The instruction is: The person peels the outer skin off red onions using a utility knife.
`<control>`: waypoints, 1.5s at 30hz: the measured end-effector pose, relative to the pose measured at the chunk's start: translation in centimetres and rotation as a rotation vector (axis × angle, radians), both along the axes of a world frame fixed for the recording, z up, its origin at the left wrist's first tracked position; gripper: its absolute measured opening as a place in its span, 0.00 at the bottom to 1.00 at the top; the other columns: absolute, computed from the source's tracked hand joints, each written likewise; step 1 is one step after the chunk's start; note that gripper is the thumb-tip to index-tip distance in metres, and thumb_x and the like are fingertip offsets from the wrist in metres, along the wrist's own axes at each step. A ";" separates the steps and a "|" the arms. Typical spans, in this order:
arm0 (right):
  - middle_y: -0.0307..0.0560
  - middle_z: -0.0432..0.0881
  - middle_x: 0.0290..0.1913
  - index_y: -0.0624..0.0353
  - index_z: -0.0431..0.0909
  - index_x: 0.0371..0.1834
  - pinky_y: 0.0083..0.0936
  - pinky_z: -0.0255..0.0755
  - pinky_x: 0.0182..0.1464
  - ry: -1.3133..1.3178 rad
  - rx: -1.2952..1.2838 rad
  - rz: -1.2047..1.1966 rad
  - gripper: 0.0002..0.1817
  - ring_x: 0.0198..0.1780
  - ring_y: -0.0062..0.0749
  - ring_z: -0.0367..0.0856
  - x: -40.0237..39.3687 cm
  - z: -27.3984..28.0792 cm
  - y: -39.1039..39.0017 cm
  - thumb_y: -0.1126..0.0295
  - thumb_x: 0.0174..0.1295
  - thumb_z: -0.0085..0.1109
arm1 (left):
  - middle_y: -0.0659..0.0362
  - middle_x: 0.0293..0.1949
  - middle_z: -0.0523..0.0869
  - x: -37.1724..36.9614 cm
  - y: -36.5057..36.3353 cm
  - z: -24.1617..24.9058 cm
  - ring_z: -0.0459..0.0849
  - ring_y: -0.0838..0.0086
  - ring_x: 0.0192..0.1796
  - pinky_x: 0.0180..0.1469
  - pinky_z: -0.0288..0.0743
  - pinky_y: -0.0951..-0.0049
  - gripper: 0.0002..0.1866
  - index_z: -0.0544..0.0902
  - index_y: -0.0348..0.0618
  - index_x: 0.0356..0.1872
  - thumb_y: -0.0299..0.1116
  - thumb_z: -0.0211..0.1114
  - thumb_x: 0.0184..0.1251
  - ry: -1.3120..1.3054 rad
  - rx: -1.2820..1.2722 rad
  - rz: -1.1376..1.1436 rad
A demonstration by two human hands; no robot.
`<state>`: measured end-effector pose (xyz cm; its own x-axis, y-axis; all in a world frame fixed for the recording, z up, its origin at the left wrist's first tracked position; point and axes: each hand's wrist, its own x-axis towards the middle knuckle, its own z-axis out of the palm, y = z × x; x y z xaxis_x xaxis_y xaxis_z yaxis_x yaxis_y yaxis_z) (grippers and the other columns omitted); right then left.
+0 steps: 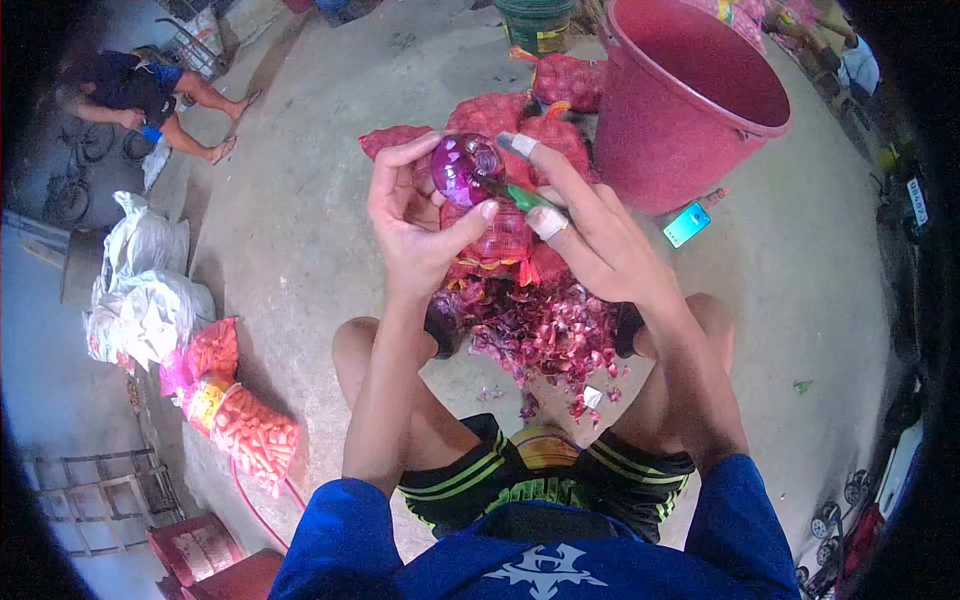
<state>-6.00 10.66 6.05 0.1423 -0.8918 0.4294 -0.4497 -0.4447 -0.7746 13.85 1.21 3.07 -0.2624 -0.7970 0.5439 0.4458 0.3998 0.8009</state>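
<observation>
A shiny purple onion (462,170) is held up at the centre, in my left hand (415,205), with the fingers behind it and the thumb below. My right hand (590,220), with pale wraps on a finger and the thumb, grips a small green-handled knife (524,197). The knife's dark blade touches the onion's right side. Below and behind my hands lie red mesh bags of onions (500,235). A heap of loose purple onion skins (555,335) covers the floor between my feet.
A large red tub (680,110) stands at the upper right, beside a lit phone (687,224) on the floor. White sacks (150,290) and a mesh bag of carrots (250,430) are at the left. Another person (150,95) sits at the upper left.
</observation>
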 end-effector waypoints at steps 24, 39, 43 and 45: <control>0.61 0.86 0.37 0.56 0.56 0.87 0.50 0.74 0.42 0.135 0.012 -0.035 0.36 0.39 0.67 0.84 -0.3 0.0 -0.3 0.66 0.79 0.54 | 0.50 0.65 0.79 -0.2 0.2 0.0 0.83 0.65 0.66 0.70 0.83 0.63 0.39 0.72 0.39 0.64 0.12 0.83 0.50 0.085 0.043 -0.050; 0.61 0.80 0.31 0.53 0.58 0.87 0.51 0.70 0.40 0.257 0.064 -0.072 0.35 0.34 0.66 0.81 -1.6 0.5 0.4 0.62 0.79 0.54 | 0.53 0.56 0.88 0.2 -0.5 -1.0 0.89 0.67 0.60 0.60 0.87 0.57 0.21 0.73 0.44 0.62 0.43 0.65 0.78 0.172 0.396 -0.440; 0.61 0.80 0.31 0.53 0.57 0.87 0.50 0.70 0.40 0.231 0.072 -0.039 0.35 0.34 0.66 0.81 -1.7 0.6 0.7 0.61 0.79 0.53 | 0.54 0.57 0.88 0.0 0.0 -0.9 0.89 0.68 0.61 0.59 0.88 0.59 0.20 0.74 0.46 0.63 0.48 0.62 0.83 0.212 0.480 -0.509; 0.61 0.80 0.30 0.53 0.57 0.88 0.50 0.70 0.41 0.209 0.052 -0.043 0.36 0.34 0.66 0.81 -1.6 0.4 0.6 0.62 0.79 0.53 | 0.55 0.58 0.88 -0.4 0.1 -0.9 0.88 0.69 0.61 0.58 0.88 0.61 0.21 0.75 0.46 0.64 0.50 0.59 0.85 0.175 0.580 -0.395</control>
